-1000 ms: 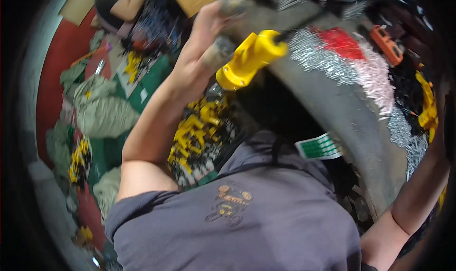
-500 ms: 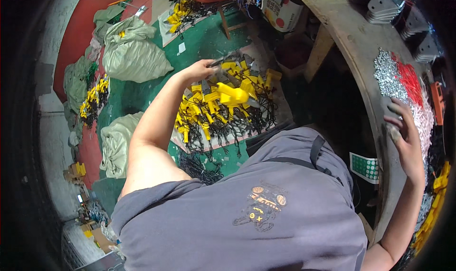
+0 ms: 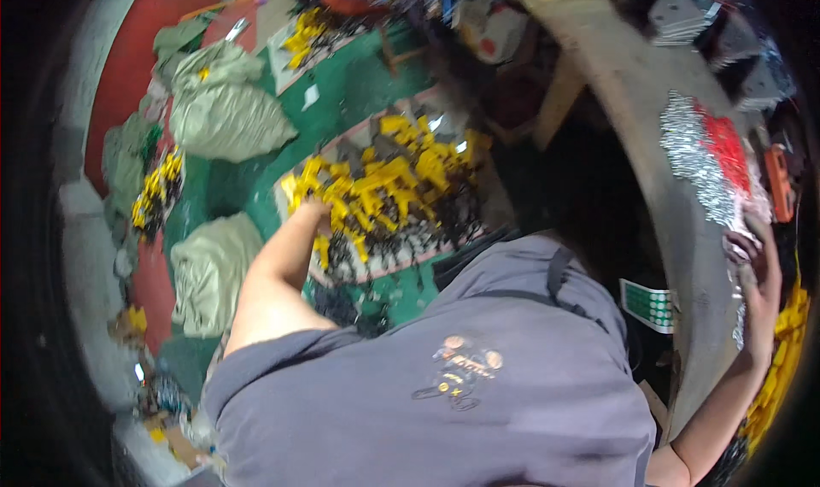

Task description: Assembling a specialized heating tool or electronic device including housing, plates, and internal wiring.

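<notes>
My left hand [image 3: 318, 216] is at the left edge of a spread pile of yellow-handled tools [image 3: 397, 175] with grey blades and black cords. Its fingers are blurred and partly hidden, so I cannot see whether they hold a tool. On the bench at the right, my right hand [image 3: 756, 269] reaches among pale pinkish-white strips [image 3: 755, 203], its fingers bent and apart from the thumb. Beyond it are a heap of small silvery pieces [image 3: 690, 149] and a pile of red pieces [image 3: 726, 149].
The pile lies on a pale sheet over a green floor [image 3: 231, 179]. Two tied sacks, one farther off [image 3: 226, 115] and one nearer [image 3: 212, 273], stand at the left. The bench [image 3: 636, 94] curves along the right, with stacked metal plates [image 3: 683, 13] and an orange tool [image 3: 778, 184].
My left hand has moved nearer and left along the pile. A yellow tool that hung above the pile no longer stands out. My right hand has come down onto the pale strips.
</notes>
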The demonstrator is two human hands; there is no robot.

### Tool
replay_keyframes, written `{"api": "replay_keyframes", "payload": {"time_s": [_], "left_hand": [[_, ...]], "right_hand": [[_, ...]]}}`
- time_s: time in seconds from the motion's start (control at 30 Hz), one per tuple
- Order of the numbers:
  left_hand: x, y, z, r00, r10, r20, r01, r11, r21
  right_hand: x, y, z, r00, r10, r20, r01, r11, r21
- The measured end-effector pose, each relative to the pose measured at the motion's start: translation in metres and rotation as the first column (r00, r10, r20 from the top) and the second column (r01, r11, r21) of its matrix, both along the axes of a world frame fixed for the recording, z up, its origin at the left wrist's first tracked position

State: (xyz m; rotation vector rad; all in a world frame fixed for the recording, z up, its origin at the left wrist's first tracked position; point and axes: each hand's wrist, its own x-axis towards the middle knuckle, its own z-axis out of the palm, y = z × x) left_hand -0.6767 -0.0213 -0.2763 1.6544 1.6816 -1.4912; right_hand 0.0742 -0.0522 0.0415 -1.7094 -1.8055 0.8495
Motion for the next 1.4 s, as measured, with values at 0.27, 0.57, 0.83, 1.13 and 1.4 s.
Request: {"api": "replay_keyframes", "payload": {"time_s": [0.27, 0.57, 0.83, 1.13, 1.4], "left_hand": [[0.308, 0.125, 0.160, 0.208, -0.802, 0.560, -0.279, 0.500, 0.820], [0.507, 0.306, 0.283, 0.044, -0.922, 0.385, -0.818, 0.188, 0.544], [0.470, 0.350, 0.284, 0.098, -0.945, 0.312, -0.876, 0.067, 0.478], [0.553, 0.081, 0.290, -0.435, -0.529, 0.728, 0.101, 0.775, 0.624], [0.567, 0.053, 0.267, -0.354, -0.416, 0.837, 0.278, 0.808, 0.519]], "right_hand": [[-0.030, -0.017, -0.001, 0.982, 0.002, -0.186, -0.017, 0.997, -0.080], [-0.009, -0.068, -0.011, 0.961, -0.155, -0.230, 0.146, 0.988, -0.056], [0.051, -0.088, -0.028, 0.936, -0.342, -0.088, 0.352, 0.924, 0.153], [0.138, -0.053, -0.038, 0.551, -0.472, 0.688, 0.172, 0.871, 0.460], [0.140, -0.078, -0.010, 0.864, -0.425, 0.272, 0.347, 0.892, 0.291]]}}
